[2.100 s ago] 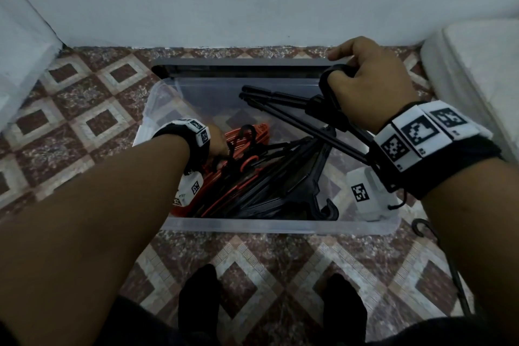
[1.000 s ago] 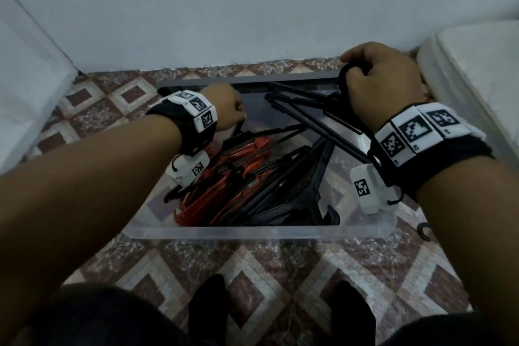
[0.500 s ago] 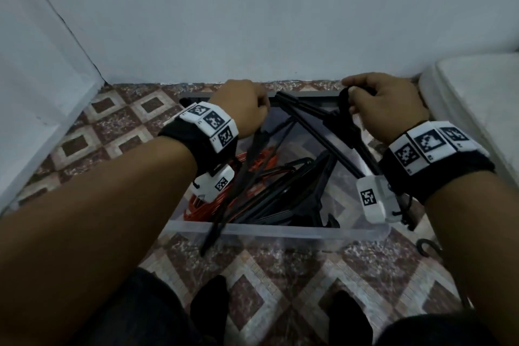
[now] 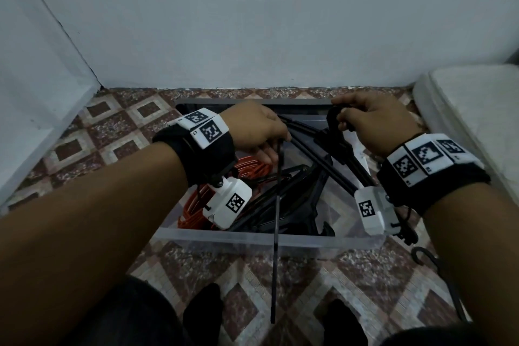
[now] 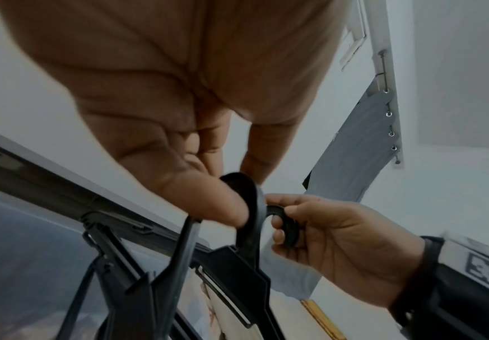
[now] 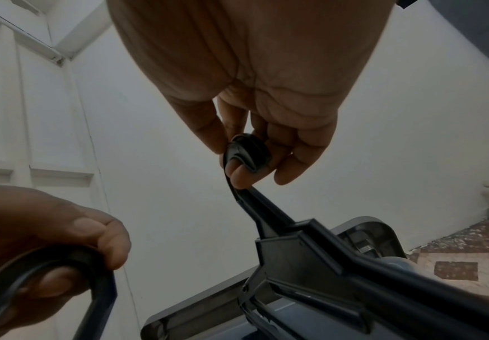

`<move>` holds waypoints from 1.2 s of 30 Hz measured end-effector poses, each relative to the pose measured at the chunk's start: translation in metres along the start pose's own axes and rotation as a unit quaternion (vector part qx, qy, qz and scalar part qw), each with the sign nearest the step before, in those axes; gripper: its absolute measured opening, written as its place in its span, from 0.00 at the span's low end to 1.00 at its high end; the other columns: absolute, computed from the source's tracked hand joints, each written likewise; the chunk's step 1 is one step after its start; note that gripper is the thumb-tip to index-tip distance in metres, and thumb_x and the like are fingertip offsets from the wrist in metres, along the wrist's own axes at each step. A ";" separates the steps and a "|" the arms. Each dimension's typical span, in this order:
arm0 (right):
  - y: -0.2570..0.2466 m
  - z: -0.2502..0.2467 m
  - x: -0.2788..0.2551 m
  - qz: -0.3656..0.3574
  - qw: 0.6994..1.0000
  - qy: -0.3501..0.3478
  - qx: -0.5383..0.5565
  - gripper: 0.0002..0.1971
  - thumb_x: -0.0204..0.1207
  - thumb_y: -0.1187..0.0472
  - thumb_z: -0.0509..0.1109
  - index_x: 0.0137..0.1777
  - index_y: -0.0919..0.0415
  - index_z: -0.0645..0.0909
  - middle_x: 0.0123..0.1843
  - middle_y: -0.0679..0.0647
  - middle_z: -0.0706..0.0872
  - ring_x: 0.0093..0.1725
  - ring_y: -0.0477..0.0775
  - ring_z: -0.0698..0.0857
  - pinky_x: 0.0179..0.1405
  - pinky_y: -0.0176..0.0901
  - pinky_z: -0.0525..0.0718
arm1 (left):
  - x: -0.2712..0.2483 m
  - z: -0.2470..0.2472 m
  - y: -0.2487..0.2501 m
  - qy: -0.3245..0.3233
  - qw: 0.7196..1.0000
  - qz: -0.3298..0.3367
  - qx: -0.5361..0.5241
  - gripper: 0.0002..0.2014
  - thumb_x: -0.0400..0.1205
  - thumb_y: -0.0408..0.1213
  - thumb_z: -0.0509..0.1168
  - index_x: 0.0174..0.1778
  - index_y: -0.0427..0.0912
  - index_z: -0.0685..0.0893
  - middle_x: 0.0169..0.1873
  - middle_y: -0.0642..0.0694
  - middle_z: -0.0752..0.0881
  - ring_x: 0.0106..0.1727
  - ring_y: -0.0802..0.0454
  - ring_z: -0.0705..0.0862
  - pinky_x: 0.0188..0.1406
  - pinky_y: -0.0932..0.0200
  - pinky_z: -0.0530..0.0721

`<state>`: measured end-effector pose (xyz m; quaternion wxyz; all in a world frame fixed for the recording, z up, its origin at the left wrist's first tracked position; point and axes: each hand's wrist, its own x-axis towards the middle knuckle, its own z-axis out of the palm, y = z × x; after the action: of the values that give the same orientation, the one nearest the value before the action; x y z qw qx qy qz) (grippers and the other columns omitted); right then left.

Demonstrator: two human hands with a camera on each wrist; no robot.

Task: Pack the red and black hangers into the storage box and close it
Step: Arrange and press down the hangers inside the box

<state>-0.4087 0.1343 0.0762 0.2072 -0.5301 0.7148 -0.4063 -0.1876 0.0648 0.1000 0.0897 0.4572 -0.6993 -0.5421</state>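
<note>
A clear storage box stands on the tiled floor, with red hangers at its left and black hangers in the middle. My left hand pinches the hook of one black hanger, which hangs edge-on across the box's near wall. My right hand grips the hook of a black hanger bundle held above the box's right side. The two hands are close together over the far half of the box.
A grey lid lies at the box's far edge by the white wall. Another black hanger lies on the floor at the right, beside a white mattress. My feet in black socks stand just before the box.
My left hand came up out of the box and toward the right hand, lifting one black hanger by its hook. The right hand kept its hold on the bundle.
</note>
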 end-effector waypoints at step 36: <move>-0.032 0.030 -0.009 -0.084 0.982 -0.130 -0.105 0.25 0.78 0.61 0.72 0.74 0.46 0.74 0.46 0.45 0.85 0.39 0.40 0.84 0.33 0.28 0.75 | 0.020 -0.001 -0.013 0.157 0.932 0.234 0.226 0.06 0.79 0.45 0.73 0.43 0.47 0.87 0.33 0.54 0.89 0.35 0.61 0.87 0.40 0.60 0.85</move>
<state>-0.3649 0.1287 0.0837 0.2068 -0.6553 0.6736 -0.2722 -0.1914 0.0498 0.0818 0.2169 0.3683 -0.8675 -0.2544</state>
